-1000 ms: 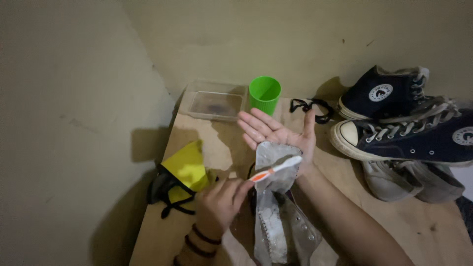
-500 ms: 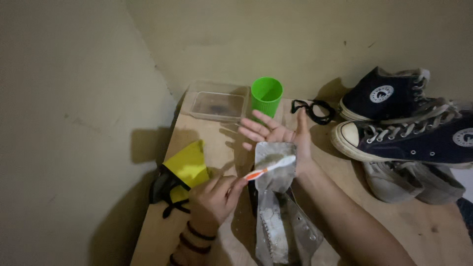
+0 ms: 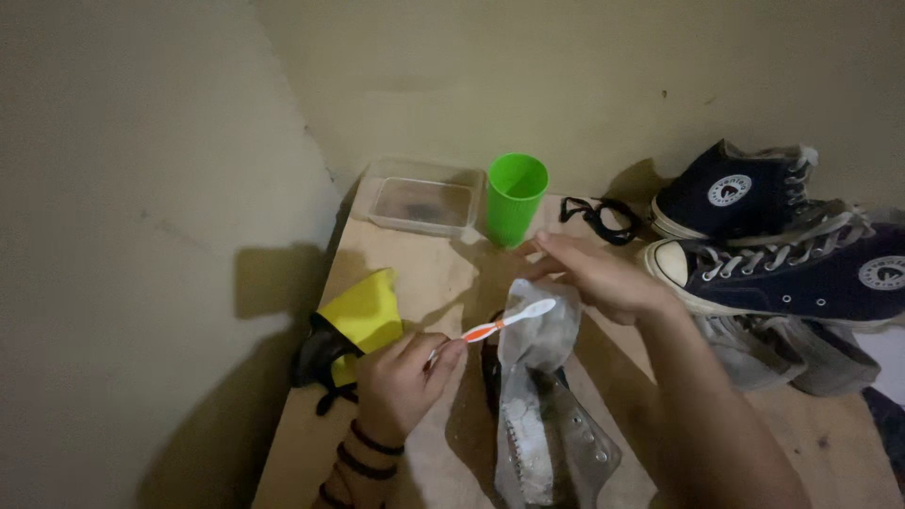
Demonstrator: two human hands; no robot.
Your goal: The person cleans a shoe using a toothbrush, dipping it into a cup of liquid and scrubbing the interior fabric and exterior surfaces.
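My left hand (image 3: 405, 382) grips an orange and white toothbrush (image 3: 509, 322) by its handle. The white head rests against the top of a worn grey shoe (image 3: 542, 396), which stands on the wooden board (image 3: 424, 273) between my arms. My right hand (image 3: 603, 275) is turned palm down over the shoe's upper end. Its fingers close on the grey fabric there and hold it up.
A green cup (image 3: 516, 196) and a clear plastic tub (image 3: 419, 198) stand at the back by the wall. A yellow and black cloth (image 3: 358, 320) lies on the left. Black laces (image 3: 599, 215), two navy high-top sneakers (image 3: 801, 273) and another grey shoe (image 3: 782, 351) lie on the right.
My right hand has turned from an open palm facing up under the grey fabric to palm down, gripping it. The toothbrush has stayed against the shoe's top.
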